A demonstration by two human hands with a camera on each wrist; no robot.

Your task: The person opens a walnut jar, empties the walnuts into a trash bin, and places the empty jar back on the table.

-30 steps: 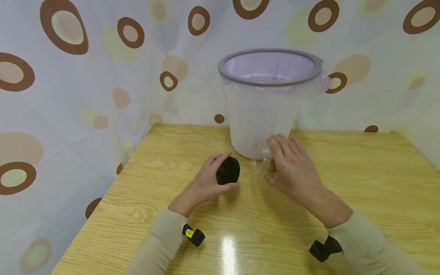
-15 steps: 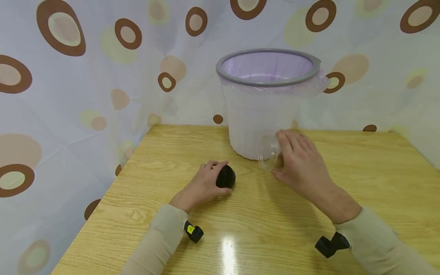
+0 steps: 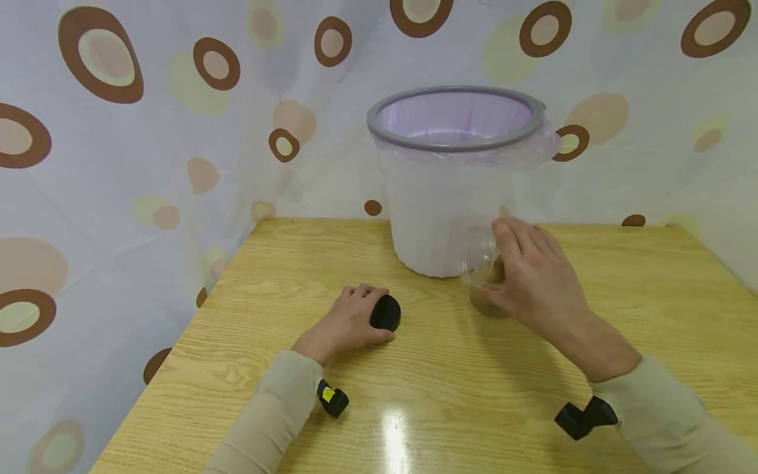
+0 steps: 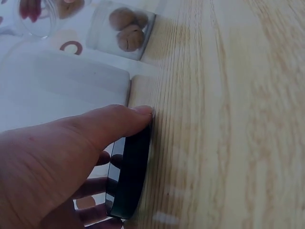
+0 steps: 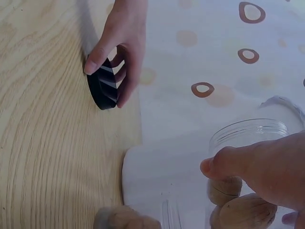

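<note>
- Clear round plastic jar (image 3: 481, 263) with brown walnuts (image 5: 243, 210) inside is gripped by the right hand (image 3: 533, 276), which curls its fingers over the jar's body, thumb (image 5: 228, 162) pressed near the open rim.
- Jar sits tilted, its open mouth turned to the person's left, raised off the light wooden worktop (image 3: 474, 368) just in front of the bin; a soft shadow lies on the wood under it.
- In the left wrist view the jar (image 4: 124, 31) shows at the top edge with walnuts (image 4: 126, 28) heaped at its closed end.
- Black round plastic lid (image 3: 385, 312) stands on its edge on the worktop, pinched by the left hand (image 3: 346, 322), thumb on one face and fingers on the other.
- The left wrist view shows the thumb tip (image 4: 138, 114) lying along the lid's rim (image 4: 128, 176), the lid touching the wood.
- Lid and jar are near each other but apart, the lid to the person's left of the jar.
- White plastic bin (image 3: 450, 217) with a grey rim ring and a pale purple liner bag stands at the back of the worktop, just behind the jar.
- A curtain (image 3: 148, 131) printed with brown and tan ovals hangs behind and to the left.
- Beige sleeves (image 3: 272, 408) cover both forearms, each with a small black wrist-worn camera (image 3: 333, 399) below it.
</note>
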